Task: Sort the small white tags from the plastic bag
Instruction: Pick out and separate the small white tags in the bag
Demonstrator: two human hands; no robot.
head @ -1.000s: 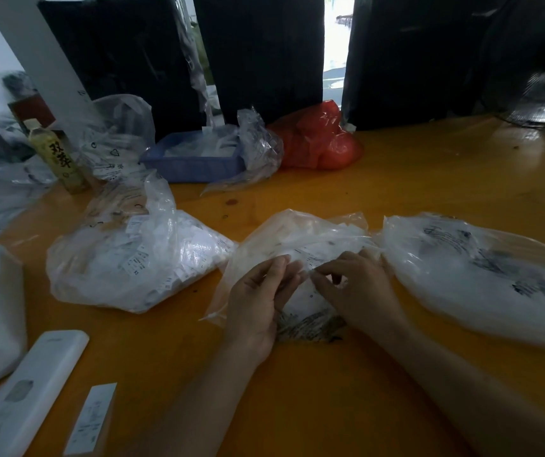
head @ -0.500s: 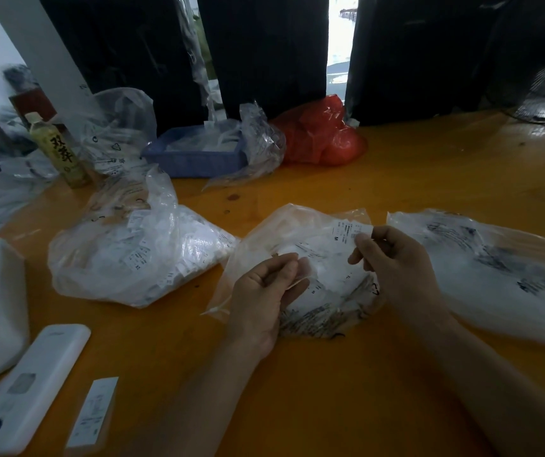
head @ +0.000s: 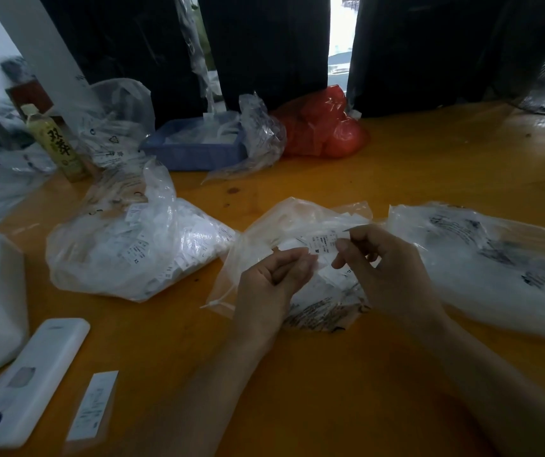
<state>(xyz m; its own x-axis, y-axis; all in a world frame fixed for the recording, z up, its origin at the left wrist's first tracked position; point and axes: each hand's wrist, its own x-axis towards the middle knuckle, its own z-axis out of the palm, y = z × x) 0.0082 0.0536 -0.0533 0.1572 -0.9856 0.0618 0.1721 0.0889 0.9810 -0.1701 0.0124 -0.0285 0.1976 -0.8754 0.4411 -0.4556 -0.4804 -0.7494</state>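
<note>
Both hands worked over the middle bag [head: 297,225], which lay flat near the centre of the tabletop [head: 412,166], probably so the tags could be drawn out one at a time. The right hand [head: 386,268] pinched a printed tag [head: 323,244] between thumb and forefinger, held up just above the bag, seemingly to read its size mark. The left hand [head: 274,282] had its fingers [head: 297,262] curled together on another small white slip or on the bag's film; which one could not be told. The tag lay between the two hands, touching the right fingertips and just beside the left ones. A fuller bag of tags [head: 132,249] sat toward the left edge, and another bag [head: 495,258] toward the right edge, likely as sorted piles.
</note>
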